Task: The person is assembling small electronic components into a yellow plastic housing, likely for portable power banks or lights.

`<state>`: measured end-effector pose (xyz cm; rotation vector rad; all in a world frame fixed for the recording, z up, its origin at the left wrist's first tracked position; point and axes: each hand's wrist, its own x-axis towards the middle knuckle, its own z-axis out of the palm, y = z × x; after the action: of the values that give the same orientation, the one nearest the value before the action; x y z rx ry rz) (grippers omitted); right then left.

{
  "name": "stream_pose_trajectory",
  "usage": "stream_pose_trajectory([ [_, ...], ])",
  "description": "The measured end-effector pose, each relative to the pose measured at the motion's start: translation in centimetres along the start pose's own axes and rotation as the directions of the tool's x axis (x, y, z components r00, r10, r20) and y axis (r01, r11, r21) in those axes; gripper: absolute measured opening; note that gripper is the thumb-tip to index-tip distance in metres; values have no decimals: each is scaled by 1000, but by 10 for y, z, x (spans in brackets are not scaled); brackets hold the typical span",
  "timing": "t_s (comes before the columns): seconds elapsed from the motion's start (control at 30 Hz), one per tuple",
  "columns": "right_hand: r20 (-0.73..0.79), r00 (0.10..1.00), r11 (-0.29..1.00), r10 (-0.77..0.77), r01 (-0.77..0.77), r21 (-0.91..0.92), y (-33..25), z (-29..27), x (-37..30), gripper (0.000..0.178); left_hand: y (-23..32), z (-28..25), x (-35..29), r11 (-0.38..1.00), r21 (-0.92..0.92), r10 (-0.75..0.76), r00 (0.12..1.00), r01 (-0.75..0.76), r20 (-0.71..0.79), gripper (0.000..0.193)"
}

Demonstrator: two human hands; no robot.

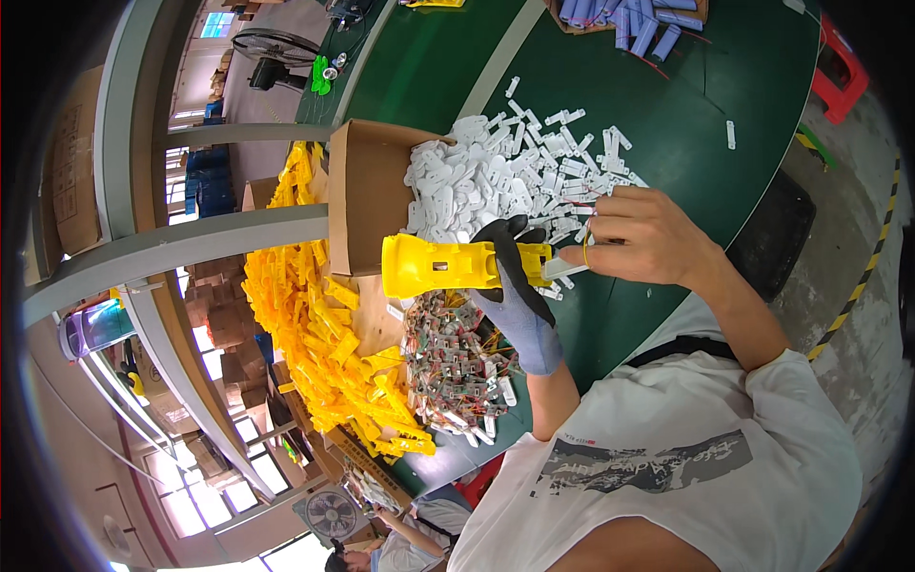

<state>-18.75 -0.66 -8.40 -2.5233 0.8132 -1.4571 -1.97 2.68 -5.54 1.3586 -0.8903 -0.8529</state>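
Note:
My left hand (522, 310), in a grey and black glove, is closed around a yellow plastic housing (415, 267) that looks like a torch shell. The shell lies sideways, its wide end to the left and its open hollow facing up. At its narrow right end, my bare right hand (648, 236) pinches a small pale plastic piece (564, 268), which meets or nearly touches the shell. Whether it sits inside the shell, I cannot tell. A thin yellow band circles one right finger. Just beyond both hands lies a heap of white plastic parts (477, 176).
An open cardboard box (367, 181) lies beside the white heap on the green table (705, 95). Yellow shells (324, 353) and wired small assemblies (453, 357) are piled to the left. Purple cylinders (643, 33) fill a far tray. A grey frame (181, 243) crosses at left; another person (415, 539) sits below.

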Motion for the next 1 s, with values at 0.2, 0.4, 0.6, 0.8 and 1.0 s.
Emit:
stream_pose_trajectory([
  [0.2, 76, 997, 999, 35, -33, -29, -7, 9, -3, 14, 2, -3, -11, 982, 183, -44, 998, 37, 34, 30],
  [0.4, 133, 963, 841, 233, -268, 469, -16, 4, 3, 19, -4, -4, 3, 983, -171, -51, 994, 68, 101, 34],
  [0.6, 164, 905, 581, 394, -383, 719, -14, 16, -2, 23, -12, 1, 0, 936, -303, -77, 945, 178, 317, 44],
  [0.8, 283, 886, 680, 367, -463, 569, -5, 4, 2, 41, -20, 0, 0, 329, -695, -332, 767, 639, 548, 43],
  [1.0, 276, 912, 639, 304, -410, 651, 1, -6, 1, 31, -20, -11, 7, 530, -610, -348, 807, 589, 477, 37],
])
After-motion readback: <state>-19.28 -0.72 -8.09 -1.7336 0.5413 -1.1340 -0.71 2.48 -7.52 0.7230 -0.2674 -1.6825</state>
